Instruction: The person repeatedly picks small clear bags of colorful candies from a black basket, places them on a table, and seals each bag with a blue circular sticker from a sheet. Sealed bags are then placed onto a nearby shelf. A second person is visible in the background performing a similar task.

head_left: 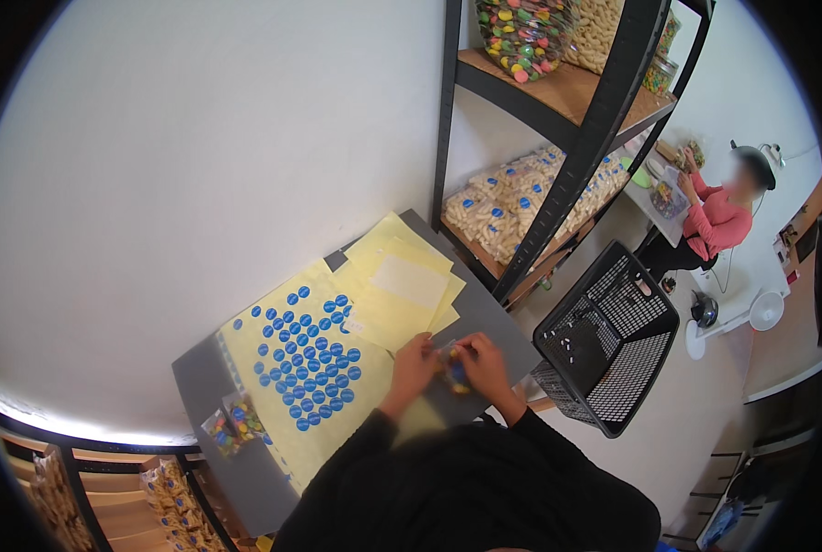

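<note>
Between my two hands, over the dark grey table [514,338], is a small clear bag of colourful candies [457,372] with a blue patch on it. My left hand [416,366] pinches the bag's upper edge on one side. My right hand [483,366] grips it on the other side, its fingers bent at the top. Beside my left hand lies a yellow sheet with many round blue stickers [307,359]. Further yellow sheets [411,283] overlap it, one bearing a paler rectangle. Small clear bags of colourful candies [235,422] rest at the table's left part.
A black plastic basket [608,338] with small white bits inside stands right of the table. Behind it rises a black metal shelf [563,103] with bagged snacks [514,200]. A person in a pink top [718,221] sits at another table. More shelved bags [176,504] stand lower left.
</note>
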Tool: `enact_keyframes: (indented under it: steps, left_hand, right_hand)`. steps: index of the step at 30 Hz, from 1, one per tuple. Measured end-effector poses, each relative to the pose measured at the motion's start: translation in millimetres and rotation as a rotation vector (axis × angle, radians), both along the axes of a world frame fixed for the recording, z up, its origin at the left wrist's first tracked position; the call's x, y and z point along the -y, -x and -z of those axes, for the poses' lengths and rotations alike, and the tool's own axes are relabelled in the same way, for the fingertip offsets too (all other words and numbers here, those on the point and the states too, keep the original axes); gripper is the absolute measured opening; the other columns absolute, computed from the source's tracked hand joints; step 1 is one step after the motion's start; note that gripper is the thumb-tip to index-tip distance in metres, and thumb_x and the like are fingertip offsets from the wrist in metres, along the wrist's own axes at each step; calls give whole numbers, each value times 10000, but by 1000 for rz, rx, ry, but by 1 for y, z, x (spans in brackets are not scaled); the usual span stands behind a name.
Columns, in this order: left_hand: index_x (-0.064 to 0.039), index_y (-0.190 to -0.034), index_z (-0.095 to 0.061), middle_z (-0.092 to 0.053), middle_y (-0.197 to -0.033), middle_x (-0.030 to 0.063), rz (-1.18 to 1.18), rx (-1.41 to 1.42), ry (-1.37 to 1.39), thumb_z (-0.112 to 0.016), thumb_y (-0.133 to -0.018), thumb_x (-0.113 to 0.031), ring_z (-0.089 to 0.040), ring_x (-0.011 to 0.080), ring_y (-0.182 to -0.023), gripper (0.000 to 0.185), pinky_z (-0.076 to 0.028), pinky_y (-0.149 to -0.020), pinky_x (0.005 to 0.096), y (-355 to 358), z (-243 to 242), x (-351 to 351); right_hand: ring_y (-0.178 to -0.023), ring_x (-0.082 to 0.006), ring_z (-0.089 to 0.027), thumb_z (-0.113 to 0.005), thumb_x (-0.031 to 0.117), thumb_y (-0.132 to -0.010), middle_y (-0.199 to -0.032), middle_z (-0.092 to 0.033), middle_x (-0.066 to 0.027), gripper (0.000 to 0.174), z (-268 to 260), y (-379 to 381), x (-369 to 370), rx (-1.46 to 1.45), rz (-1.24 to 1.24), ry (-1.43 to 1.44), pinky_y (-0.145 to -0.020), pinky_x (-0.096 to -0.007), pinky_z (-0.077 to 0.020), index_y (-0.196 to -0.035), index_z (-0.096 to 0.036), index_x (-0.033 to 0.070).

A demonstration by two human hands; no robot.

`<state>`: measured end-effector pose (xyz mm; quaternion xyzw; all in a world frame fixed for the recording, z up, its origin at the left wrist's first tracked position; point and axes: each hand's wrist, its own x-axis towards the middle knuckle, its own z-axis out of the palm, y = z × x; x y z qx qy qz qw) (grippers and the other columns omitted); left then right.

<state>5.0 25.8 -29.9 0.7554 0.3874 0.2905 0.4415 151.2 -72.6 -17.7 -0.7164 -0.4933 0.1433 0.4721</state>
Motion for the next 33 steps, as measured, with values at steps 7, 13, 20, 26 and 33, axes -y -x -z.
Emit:
enact_keyframes:
  steps: [7, 13, 20, 26, 33]
  left_hand:
    - [-3, -1200, -624, -720, -982, 155, 122, -107, 185, -769, -786, -105, -718, 251, -883, 450, -560, -803, 353, -8, 0, 0]
    - [-3, -1232, -613, -727, -967, 99, 145, 76, 458, -731, -829, -54, -706, 164, -897, 424, -558, -800, 293, -8, 3, 3]
    - [9, -1298, -578, -723, -1058, 86, 82, 206, 520, -707, -891, -105, -672, 126, -915, 442, -526, -819, 265, -4, -2, 15]
    - [-10, -1317, -568, -733, -1095, 72, 80, 229, 505, -684, -904, -82, -665, 99, -816, 435, -529, -775, 253, -5, -4, 19]
    - [-53, -1323, -586, -740, -1072, 51, 110, 193, 377, -678, -879, -52, -629, 75, -745, 454, -517, -733, 245, -4, -2, 22]
  right_hand:
    - [-787, -237, -660, -643, 66, -922, -920, -621, -120, 72, 17, 4, 0, -68, 75, -30, -709, -311, -515, -931, -643, -6]
    - [-816, -272, -651, -641, 67, -914, -927, -618, -133, 69, 16, 0, 3, -68, 95, -84, -721, -335, -513, -933, -639, 1]
    - [-872, -327, -632, -658, 118, -893, -932, -617, -120, 79, 0, 9, 10, 50, 88, -54, -734, -380, -510, -924, -646, 46]
    - [-828, -311, -631, -687, 117, -863, -906, -616, -113, 93, -5, 11, 8, 208, 105, -122, -702, -382, -512, -894, -644, 41]
    - [-829, -312, -616, -703, 127, -816, -884, -615, -101, 102, -8, 9, 7, 344, 78, -176, -705, -407, -494, -856, -642, 56]
